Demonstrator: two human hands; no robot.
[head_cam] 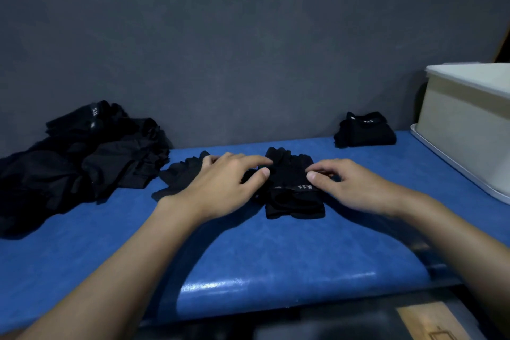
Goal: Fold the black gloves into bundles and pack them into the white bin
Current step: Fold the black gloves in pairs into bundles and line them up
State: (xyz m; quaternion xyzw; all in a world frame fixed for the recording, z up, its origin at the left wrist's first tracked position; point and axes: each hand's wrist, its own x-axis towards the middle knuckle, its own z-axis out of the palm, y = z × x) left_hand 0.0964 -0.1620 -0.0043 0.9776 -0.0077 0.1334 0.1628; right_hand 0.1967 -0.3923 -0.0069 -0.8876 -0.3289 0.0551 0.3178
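From the head view, my two hands rest palm down on a black glove point(294, 196) lying at 12 o'clock on the blue table point(248, 257), whose top is smooth, faintly mottled and glossy at its rounded near edge. The glove is soft knit fabric, fingerless by the look of its short stubs, with a pale printed band across the wrist.

My left hand point(220, 183) lies flat, fingers fairly straight, thumb tip pressing the glove's left side. Its palm covers part of a second, flatter glove point(180, 176) spread at 11 o'clock.

My right hand point(356, 185) sits on the glove's right edge with bent fingers and the thumb tip down on the cloth. I cannot tell whether it pinches a fold or only presses. The hands are apart, thumbs facing each other across the glove.

At 10 o'clock a loose, crumpled heap of black gloves point(82, 157) slumps against the matte grey wall point(248, 36). At 1 o'clock a folded bundle point(365, 131) stands compact and squarish. The white bin point(466, 124), hard, smooth and boxy, stands at 2 o'clock on a flat white tray point(452, 164).
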